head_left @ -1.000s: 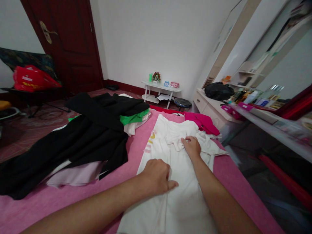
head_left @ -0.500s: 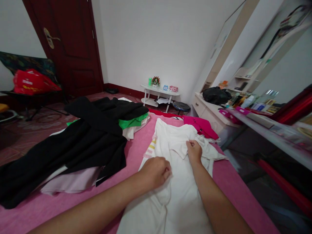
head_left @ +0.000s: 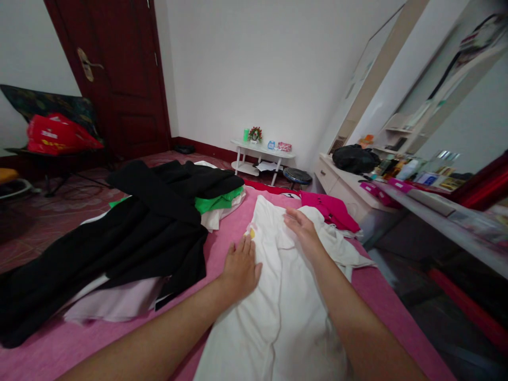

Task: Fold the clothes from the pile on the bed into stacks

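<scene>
A white garment [head_left: 293,296], wrinkled and partly folded over, lies lengthwise on the pink bed cover [head_left: 222,248]. My left hand [head_left: 240,267] rests flat on its left edge, fingers stretched out, just below a small yellow printed patch [head_left: 252,233]. Higher up, my right hand [head_left: 304,230] lies over the upper part of the garment with fingers extended. Neither hand grips the cloth. One white sleeve-like end [head_left: 349,253] spreads out to the right of my right hand.
Black clothes [head_left: 151,222] are heaped on the left over green cloth [head_left: 220,201] and a pale pink piece [head_left: 115,301]. Folded magenta clothing [head_left: 329,209] sits at the far right corner. A dresser [head_left: 337,177] and a cluttered glass shelf [head_left: 436,206] stand along the right.
My left hand has opened from a fist and moved up and left onto the garment's edge. My right hand has let go of the cloth and shifted left. The striped print is now mostly covered.
</scene>
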A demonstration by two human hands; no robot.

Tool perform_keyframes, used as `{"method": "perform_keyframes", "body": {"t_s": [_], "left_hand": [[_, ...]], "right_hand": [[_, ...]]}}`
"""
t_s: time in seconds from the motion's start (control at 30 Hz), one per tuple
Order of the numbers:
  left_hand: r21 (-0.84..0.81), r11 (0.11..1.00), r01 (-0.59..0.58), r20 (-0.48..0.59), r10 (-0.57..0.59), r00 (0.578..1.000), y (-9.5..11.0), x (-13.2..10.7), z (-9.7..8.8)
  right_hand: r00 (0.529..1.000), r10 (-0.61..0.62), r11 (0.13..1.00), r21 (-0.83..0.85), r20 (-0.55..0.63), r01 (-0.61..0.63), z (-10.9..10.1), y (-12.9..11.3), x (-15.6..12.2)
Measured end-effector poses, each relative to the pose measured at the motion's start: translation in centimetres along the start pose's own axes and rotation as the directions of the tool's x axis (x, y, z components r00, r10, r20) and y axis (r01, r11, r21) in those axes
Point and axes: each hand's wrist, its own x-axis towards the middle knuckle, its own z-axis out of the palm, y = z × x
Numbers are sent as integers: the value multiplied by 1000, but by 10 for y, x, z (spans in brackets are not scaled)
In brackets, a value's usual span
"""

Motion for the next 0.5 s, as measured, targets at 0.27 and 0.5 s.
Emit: {"method": "perform_keyframes", "body": {"t_s": [0.27, 0.5], "left_hand": [[-75, 996, -44, -48, 40, 998, -9, 1, -3], [-120, 987, -102, -87, 92, 992, -18, 9, -5]], "right_hand": [[964, -20, 964, -249, 266, 89, 33, -56, -56], [262, 113, 928, -196, 958, 317, 52, -83, -198]]}}
